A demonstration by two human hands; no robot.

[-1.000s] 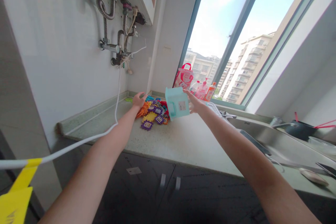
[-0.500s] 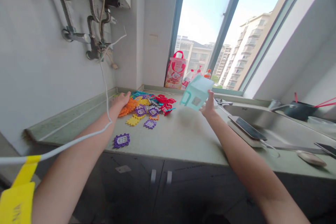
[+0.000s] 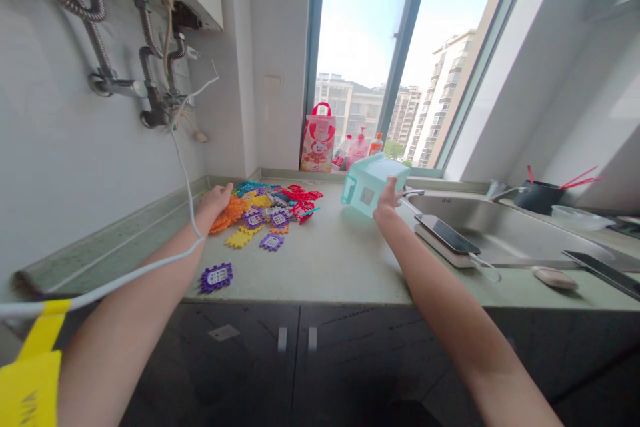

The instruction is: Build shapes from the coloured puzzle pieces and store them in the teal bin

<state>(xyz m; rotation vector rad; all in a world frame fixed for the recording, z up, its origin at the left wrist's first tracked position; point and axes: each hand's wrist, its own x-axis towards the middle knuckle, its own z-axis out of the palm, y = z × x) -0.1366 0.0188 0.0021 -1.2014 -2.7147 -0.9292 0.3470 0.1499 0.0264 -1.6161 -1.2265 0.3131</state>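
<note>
My right hand (image 3: 387, 199) grips the right side of a translucent teal plastic box (image 3: 356, 195) with a side handle. The box lies tipped on its side, low over the counter; whether it rests there I cannot tell. At the left end of a heap of plastic interlocking building pieces is my left hand (image 3: 216, 203), beside the orange pieces (image 3: 229, 215). Its thumb side faces up and its fingers look extended, partly hidden. The heap also has red pieces (image 3: 303, 195), yellow pieces (image 3: 241, 236) and purple window pieces (image 3: 273, 241). One purple window piece (image 3: 217, 277) lies apart near the front edge.
To the right are a phone (image 3: 447, 233) on a pale block, a steel sink (image 3: 500, 227) and a bar of soap (image 3: 554, 277). A red-and-pink bag (image 3: 319, 143) and several bottles (image 3: 357, 148) stand by the window. A white cable (image 3: 145, 268) crosses my left forearm.
The teal box has come down closer to the counter and is tilted less steeply, with my right hand still on it. My left hand stays beside the heap. The view has shifted slightly right.
</note>
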